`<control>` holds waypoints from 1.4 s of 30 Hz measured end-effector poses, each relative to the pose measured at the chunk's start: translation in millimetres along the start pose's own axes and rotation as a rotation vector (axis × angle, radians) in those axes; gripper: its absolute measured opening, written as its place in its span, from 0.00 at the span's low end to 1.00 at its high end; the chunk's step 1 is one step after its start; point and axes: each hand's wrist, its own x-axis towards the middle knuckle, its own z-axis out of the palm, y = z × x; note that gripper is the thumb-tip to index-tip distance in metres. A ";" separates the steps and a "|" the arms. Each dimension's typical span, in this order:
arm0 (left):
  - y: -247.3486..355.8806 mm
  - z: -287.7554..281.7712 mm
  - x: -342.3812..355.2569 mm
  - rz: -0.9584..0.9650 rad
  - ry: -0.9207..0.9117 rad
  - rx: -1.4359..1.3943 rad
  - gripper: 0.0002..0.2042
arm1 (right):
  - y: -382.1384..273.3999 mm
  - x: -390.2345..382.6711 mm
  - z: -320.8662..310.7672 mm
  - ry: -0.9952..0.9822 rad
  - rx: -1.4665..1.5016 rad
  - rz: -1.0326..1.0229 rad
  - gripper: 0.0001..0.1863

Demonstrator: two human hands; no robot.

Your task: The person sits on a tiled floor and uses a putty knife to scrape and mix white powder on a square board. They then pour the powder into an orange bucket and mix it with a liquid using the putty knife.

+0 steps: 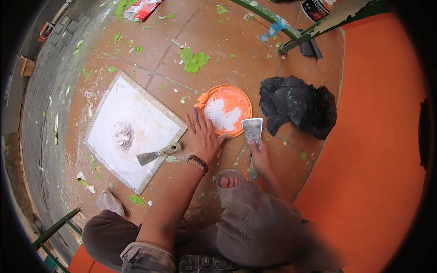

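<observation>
My left hand (204, 136) lies against the left and lower rim of a round orange bucket lid (250, 109), its fingers stretched out and thumb spread. White and orange residue covers the inside of the lid. Just below and right of it, my right hand (261, 157) is closed round the handle of a putty knife (252, 129), its wide metal blade pointing away from me. To the left, a white board (107, 107) bears a small heap of pale powder (123, 135). A second putty knife (159, 153) rests across the board's near right edge.
A crumpled black plastic bag (298, 104) sits right of the lid. Green paint flakes (193, 60) are scattered over the brown tiles. Green metal rails (318, 29), a bucket (315, 9) and a red-and-white packet (142, 10) are farther off. An orange wall (373, 127) bounds the right.
</observation>
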 end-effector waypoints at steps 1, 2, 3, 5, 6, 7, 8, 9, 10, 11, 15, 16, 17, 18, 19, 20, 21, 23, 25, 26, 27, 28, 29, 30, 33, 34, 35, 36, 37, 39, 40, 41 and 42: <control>2.7 1.1 -1.1 -0.003 0.026 -0.019 0.41 | 13.2 -4.0 -0.7 -0.016 -0.014 -0.009 0.16; 2.8 1.9 0.3 0.032 0.054 -0.039 0.40 | 23.7 -4.2 -3.2 -0.032 -0.028 -0.017 0.17; -2.6 2.9 0.9 0.061 0.080 -0.051 0.40 | 20.8 -6.7 1.0 -0.026 -0.066 -0.042 0.19; -18.0 9.0 3.4 0.186 0.095 -0.126 0.40 | 16.6 -12.7 14.5 -0.017 -0.142 -0.092 0.25; -32.5 13.6 4.4 0.270 0.087 -0.184 0.40 | 8.9 -16.5 24.3 0.016 -0.164 -0.212 0.28; -34.8 14.8 7.5 0.371 0.080 -0.255 0.41 | -0.2 -21.1 27.4 0.069 -0.190 -0.330 0.32; -33.5 16.5 7.4 0.356 0.079 -0.263 0.41 | -8.5 -23.7 28.6 0.120 -0.215 -0.447 0.36; -32.1 17.2 4.8 0.342 0.073 -0.270 0.41 | -15.5 -23.8 27.9 0.047 -0.223 -0.409 0.37; -31.1 17.8 1.7 0.326 0.067 -0.275 0.41 | -23.1 -21.3 27.7 -0.027 -0.228 -0.371 0.39; -28.9 21.2 -1.0 0.307 0.088 -0.249 0.41 | -28.0 -17.5 28.7 -0.103 -0.233 -0.334 0.40; -3.8 33.4 -8.3 0.235 0.129 -0.179 0.38 | -28.2 3.0 34.8 -0.077 -0.208 -0.364 0.37; -1.1 35.3 -9.2 0.214 0.127 -0.165 0.38 | -30.3 6.3 35.9 -0.073 -0.239 -0.359 0.36; -1.3 36.9 -8.8 0.214 0.130 -0.143 0.37 | -31.5 6.1 37.1 -0.069 -0.297 -0.336 0.35; -3.9 38.2 -8.8 0.211 0.132 -0.117 0.37 | -35.7 5.0 41.1 -0.072 -0.353 -0.315 0.35; -6.3 39.5 -9.0 0.208 0.134 -0.092 0.37 | -40.6 1.0 45.2 -0.074 -0.436 -0.277 0.34; -8.2 40.8 -9.4 0.205 0.140 -0.098 0.36 | -44.5 -1.6 49.6 -0.077 -0.520 -0.239 0.34; -7.2 41.2 -9.4 0.207 0.149 -0.111 0.36 | -48.0 0.0 51.0 -0.069 -0.467 -0.230 0.34; -4.9 42.0 -8.1 0.201 0.165 -0.124 0.35 | -55.9 5.9 53.4 -0.055 -0.363 -0.212 0.34; 2.2 42.1 -3.8 0.193 0.179 -0.133 0.34 | -38.7 11.6 52.3 0.000 -0.433 -0.316 0.34; 5.1 41.3 -5.5 0.190 0.136 -0.123 0.31 | -27.1 13.7 52.1 0.025 -0.466 -0.367 0.34; 2.4 35.9 -6.3 0.173 0.094 -0.098 0.29 | -18.5 14.0 56.5 0.001 -0.480 -0.359 0.34; 2.4 31.7 -5.6 0.165 0.058 -0.085 0.27 | -12.1 9.2 56.4 -0.009 -0.500 -0.351 0.34; 1.5 33.1 -3.0 0.161 0.078 -0.076 0.27 | -7.6 8.5 56.0 -0.018 -0.520 -0.342 0.34; 2.4 38.0 -2.4 0.161 0.094 -0.073 0.27 | -19.8 10.2 56.0 -0.026 -0.469 -0.311 0.34; -1.2 43.1 -0.9 0.165 0.120 -0.046 0.26 | -49.1 18.5 59.3 -0.040 -0.382 -0.280 0.34; 0.3 43.1 0.3 0.172 0.129 -0.039 0.25 | -44.4 21.0 56.0 -0.025 -0.399 -0.313 0.34; 3.2 43.0 0.3 0.188 0.105 -0.025 0.26 | -41.7 21.7 52.7 -0.009 -0.418 -0.347 0.33; 1.0 38.7 1.4 0.192 0.082 0.002 0.27 | -40.5 18.9 54.9 -0.012 -0.470 -0.319 0.33; -0.9 34.4 2.8 0.196 0.059 0.029 0.28 | -37.3 12.3 56.7 -0.014 -0.524 -0.291 0.33; -0.6 13.2 9.8 0.195 -0.059 -0.127 0.31 | -39.0 7.9 56.4 -0.007 -0.599 -0.285 0.33; -0.7 4.2 15.4 0.197 -0.118 -0.207 0.33 | -42.6 6.8 56.3 0.000 -0.620 -0.310 0.34; -2.0 4.7 22.5 0.190 -0.067 -0.175 0.36 | -46.7 6.0 55.6 0.007 -0.642 -0.335 0.34; -5.3 6.9 26.6 0.181 -0.025 -0.142 0.39 | -47.9 5.2 55.7 0.006 -0.680 -0.334 0.33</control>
